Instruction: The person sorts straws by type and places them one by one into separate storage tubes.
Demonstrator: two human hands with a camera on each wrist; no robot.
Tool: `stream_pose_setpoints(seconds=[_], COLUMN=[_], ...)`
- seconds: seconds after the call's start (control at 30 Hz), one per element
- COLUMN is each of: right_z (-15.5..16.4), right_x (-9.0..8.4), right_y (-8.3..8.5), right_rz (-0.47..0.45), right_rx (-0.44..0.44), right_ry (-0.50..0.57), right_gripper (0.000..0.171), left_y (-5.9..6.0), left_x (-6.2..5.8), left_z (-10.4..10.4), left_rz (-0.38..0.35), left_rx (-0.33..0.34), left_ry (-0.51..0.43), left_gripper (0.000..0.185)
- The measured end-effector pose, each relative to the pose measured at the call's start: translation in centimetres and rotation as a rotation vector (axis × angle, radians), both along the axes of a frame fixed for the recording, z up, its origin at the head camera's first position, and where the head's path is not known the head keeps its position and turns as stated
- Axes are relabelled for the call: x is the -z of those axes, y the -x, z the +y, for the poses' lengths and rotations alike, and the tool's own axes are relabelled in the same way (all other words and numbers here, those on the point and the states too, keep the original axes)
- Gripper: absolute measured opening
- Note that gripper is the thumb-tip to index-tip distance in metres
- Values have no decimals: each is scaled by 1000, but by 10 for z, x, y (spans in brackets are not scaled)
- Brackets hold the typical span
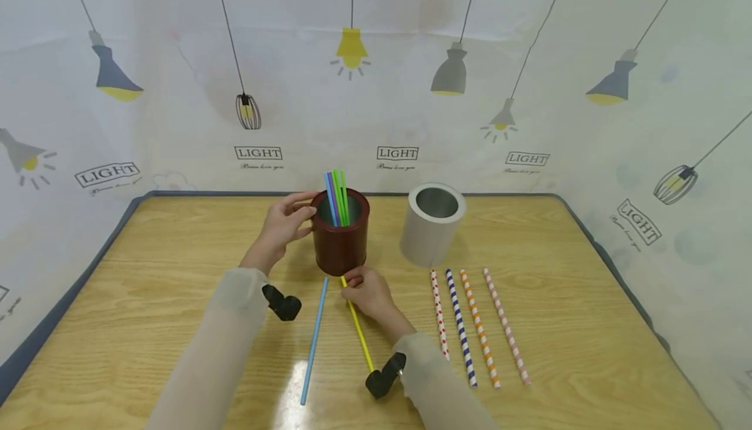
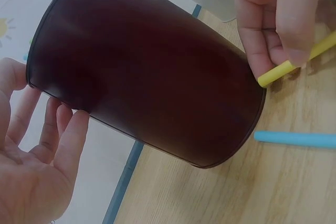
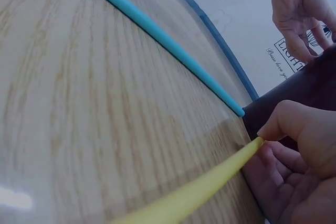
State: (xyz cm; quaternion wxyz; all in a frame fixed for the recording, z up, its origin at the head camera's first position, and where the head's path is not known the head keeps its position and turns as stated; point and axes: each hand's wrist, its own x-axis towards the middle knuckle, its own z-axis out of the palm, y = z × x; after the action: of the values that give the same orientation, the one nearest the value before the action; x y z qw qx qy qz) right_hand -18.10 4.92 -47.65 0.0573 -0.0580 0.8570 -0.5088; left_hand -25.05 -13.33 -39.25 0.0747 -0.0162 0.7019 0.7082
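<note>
While our left hand (image 1: 284,224) steadies the dark red cylindrical metal cup (image 1: 340,234) with relaxed fingers resting on its far left rim, our right hand (image 1: 369,293) pinches the far end of a yellow plastic straw (image 1: 357,324), its grip clamped on it just beside the cup's near base. The cup stands upright near the middle of the wooden counter (image 1: 176,273), holding blue and green straws (image 1: 337,196). A light blue plastic straw (image 1: 313,338) lies flat just left of the yellow one. Further right stands a grey cylindrical cup (image 1: 431,224), with four patterned paper straws (image 1: 478,325) laid side by side on its near side.
</note>
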Motion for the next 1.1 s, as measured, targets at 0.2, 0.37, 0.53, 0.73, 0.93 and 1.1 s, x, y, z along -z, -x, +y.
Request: stream_pose_setpoints(seconds=[0.2, 0.37, 0.53, 0.73, 0.93, 1.1], right_z=[3, 12, 20, 23, 24, 26], right_x=[2, -5, -29, -45, -55, -71], right_y=[3, 8, 5, 6, 12, 14], right_rz=[-49, -75, -93, -57, -35, -24], right_rx=[24, 15, 2, -14, -20, -15], right_ry=[134, 258, 316, 365, 408, 456], right_gripper=[22, 25, 27, 28, 28, 28], left_y=[0, 0, 1, 0, -1, -1], left_x=[1, 0, 0, 0, -1, -1], left_z=[0, 1, 1, 0, 0, 0], left_rz=[1, 7, 3, 1, -10, -9], left_rx=[-8, 4, 18, 26, 19, 20], left_ry=[-5, -9, -12, -13, 0, -6], left_gripper=[38, 39, 40, 41, 40, 40])
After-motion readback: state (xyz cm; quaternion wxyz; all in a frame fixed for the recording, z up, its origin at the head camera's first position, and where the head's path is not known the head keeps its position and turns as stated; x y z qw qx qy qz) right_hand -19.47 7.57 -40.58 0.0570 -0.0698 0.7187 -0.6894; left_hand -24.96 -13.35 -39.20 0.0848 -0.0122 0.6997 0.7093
